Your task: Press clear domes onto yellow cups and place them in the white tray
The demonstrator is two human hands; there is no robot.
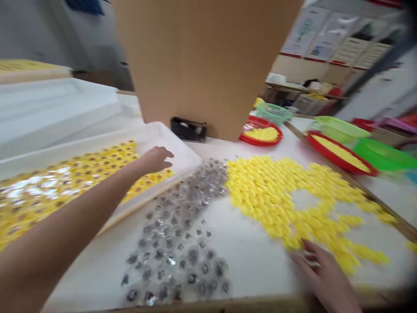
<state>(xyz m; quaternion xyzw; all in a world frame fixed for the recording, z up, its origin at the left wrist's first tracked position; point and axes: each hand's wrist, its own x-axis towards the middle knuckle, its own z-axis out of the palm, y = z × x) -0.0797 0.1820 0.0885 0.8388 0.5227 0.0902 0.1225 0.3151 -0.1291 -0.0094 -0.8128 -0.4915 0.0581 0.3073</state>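
My left hand reaches out over the near corner of a white plastic tray, fingers apart and nothing visible in them. The tray holds a layer of yellow plastic pieces with dark centres. My right hand is slightly blurred at the lower edge of a spread of loose yellow plastic caps, its fingertips against them. Between the hands, clear plastic capsules with dark centres lie scattered on the white tabletop.
A tall cardboard box stands at the back with a black tape dispenser at its foot. Red baskets hold yellow pieces, and green baskets sit nearby. A wooden rail runs along the right. White trays are stacked at left.
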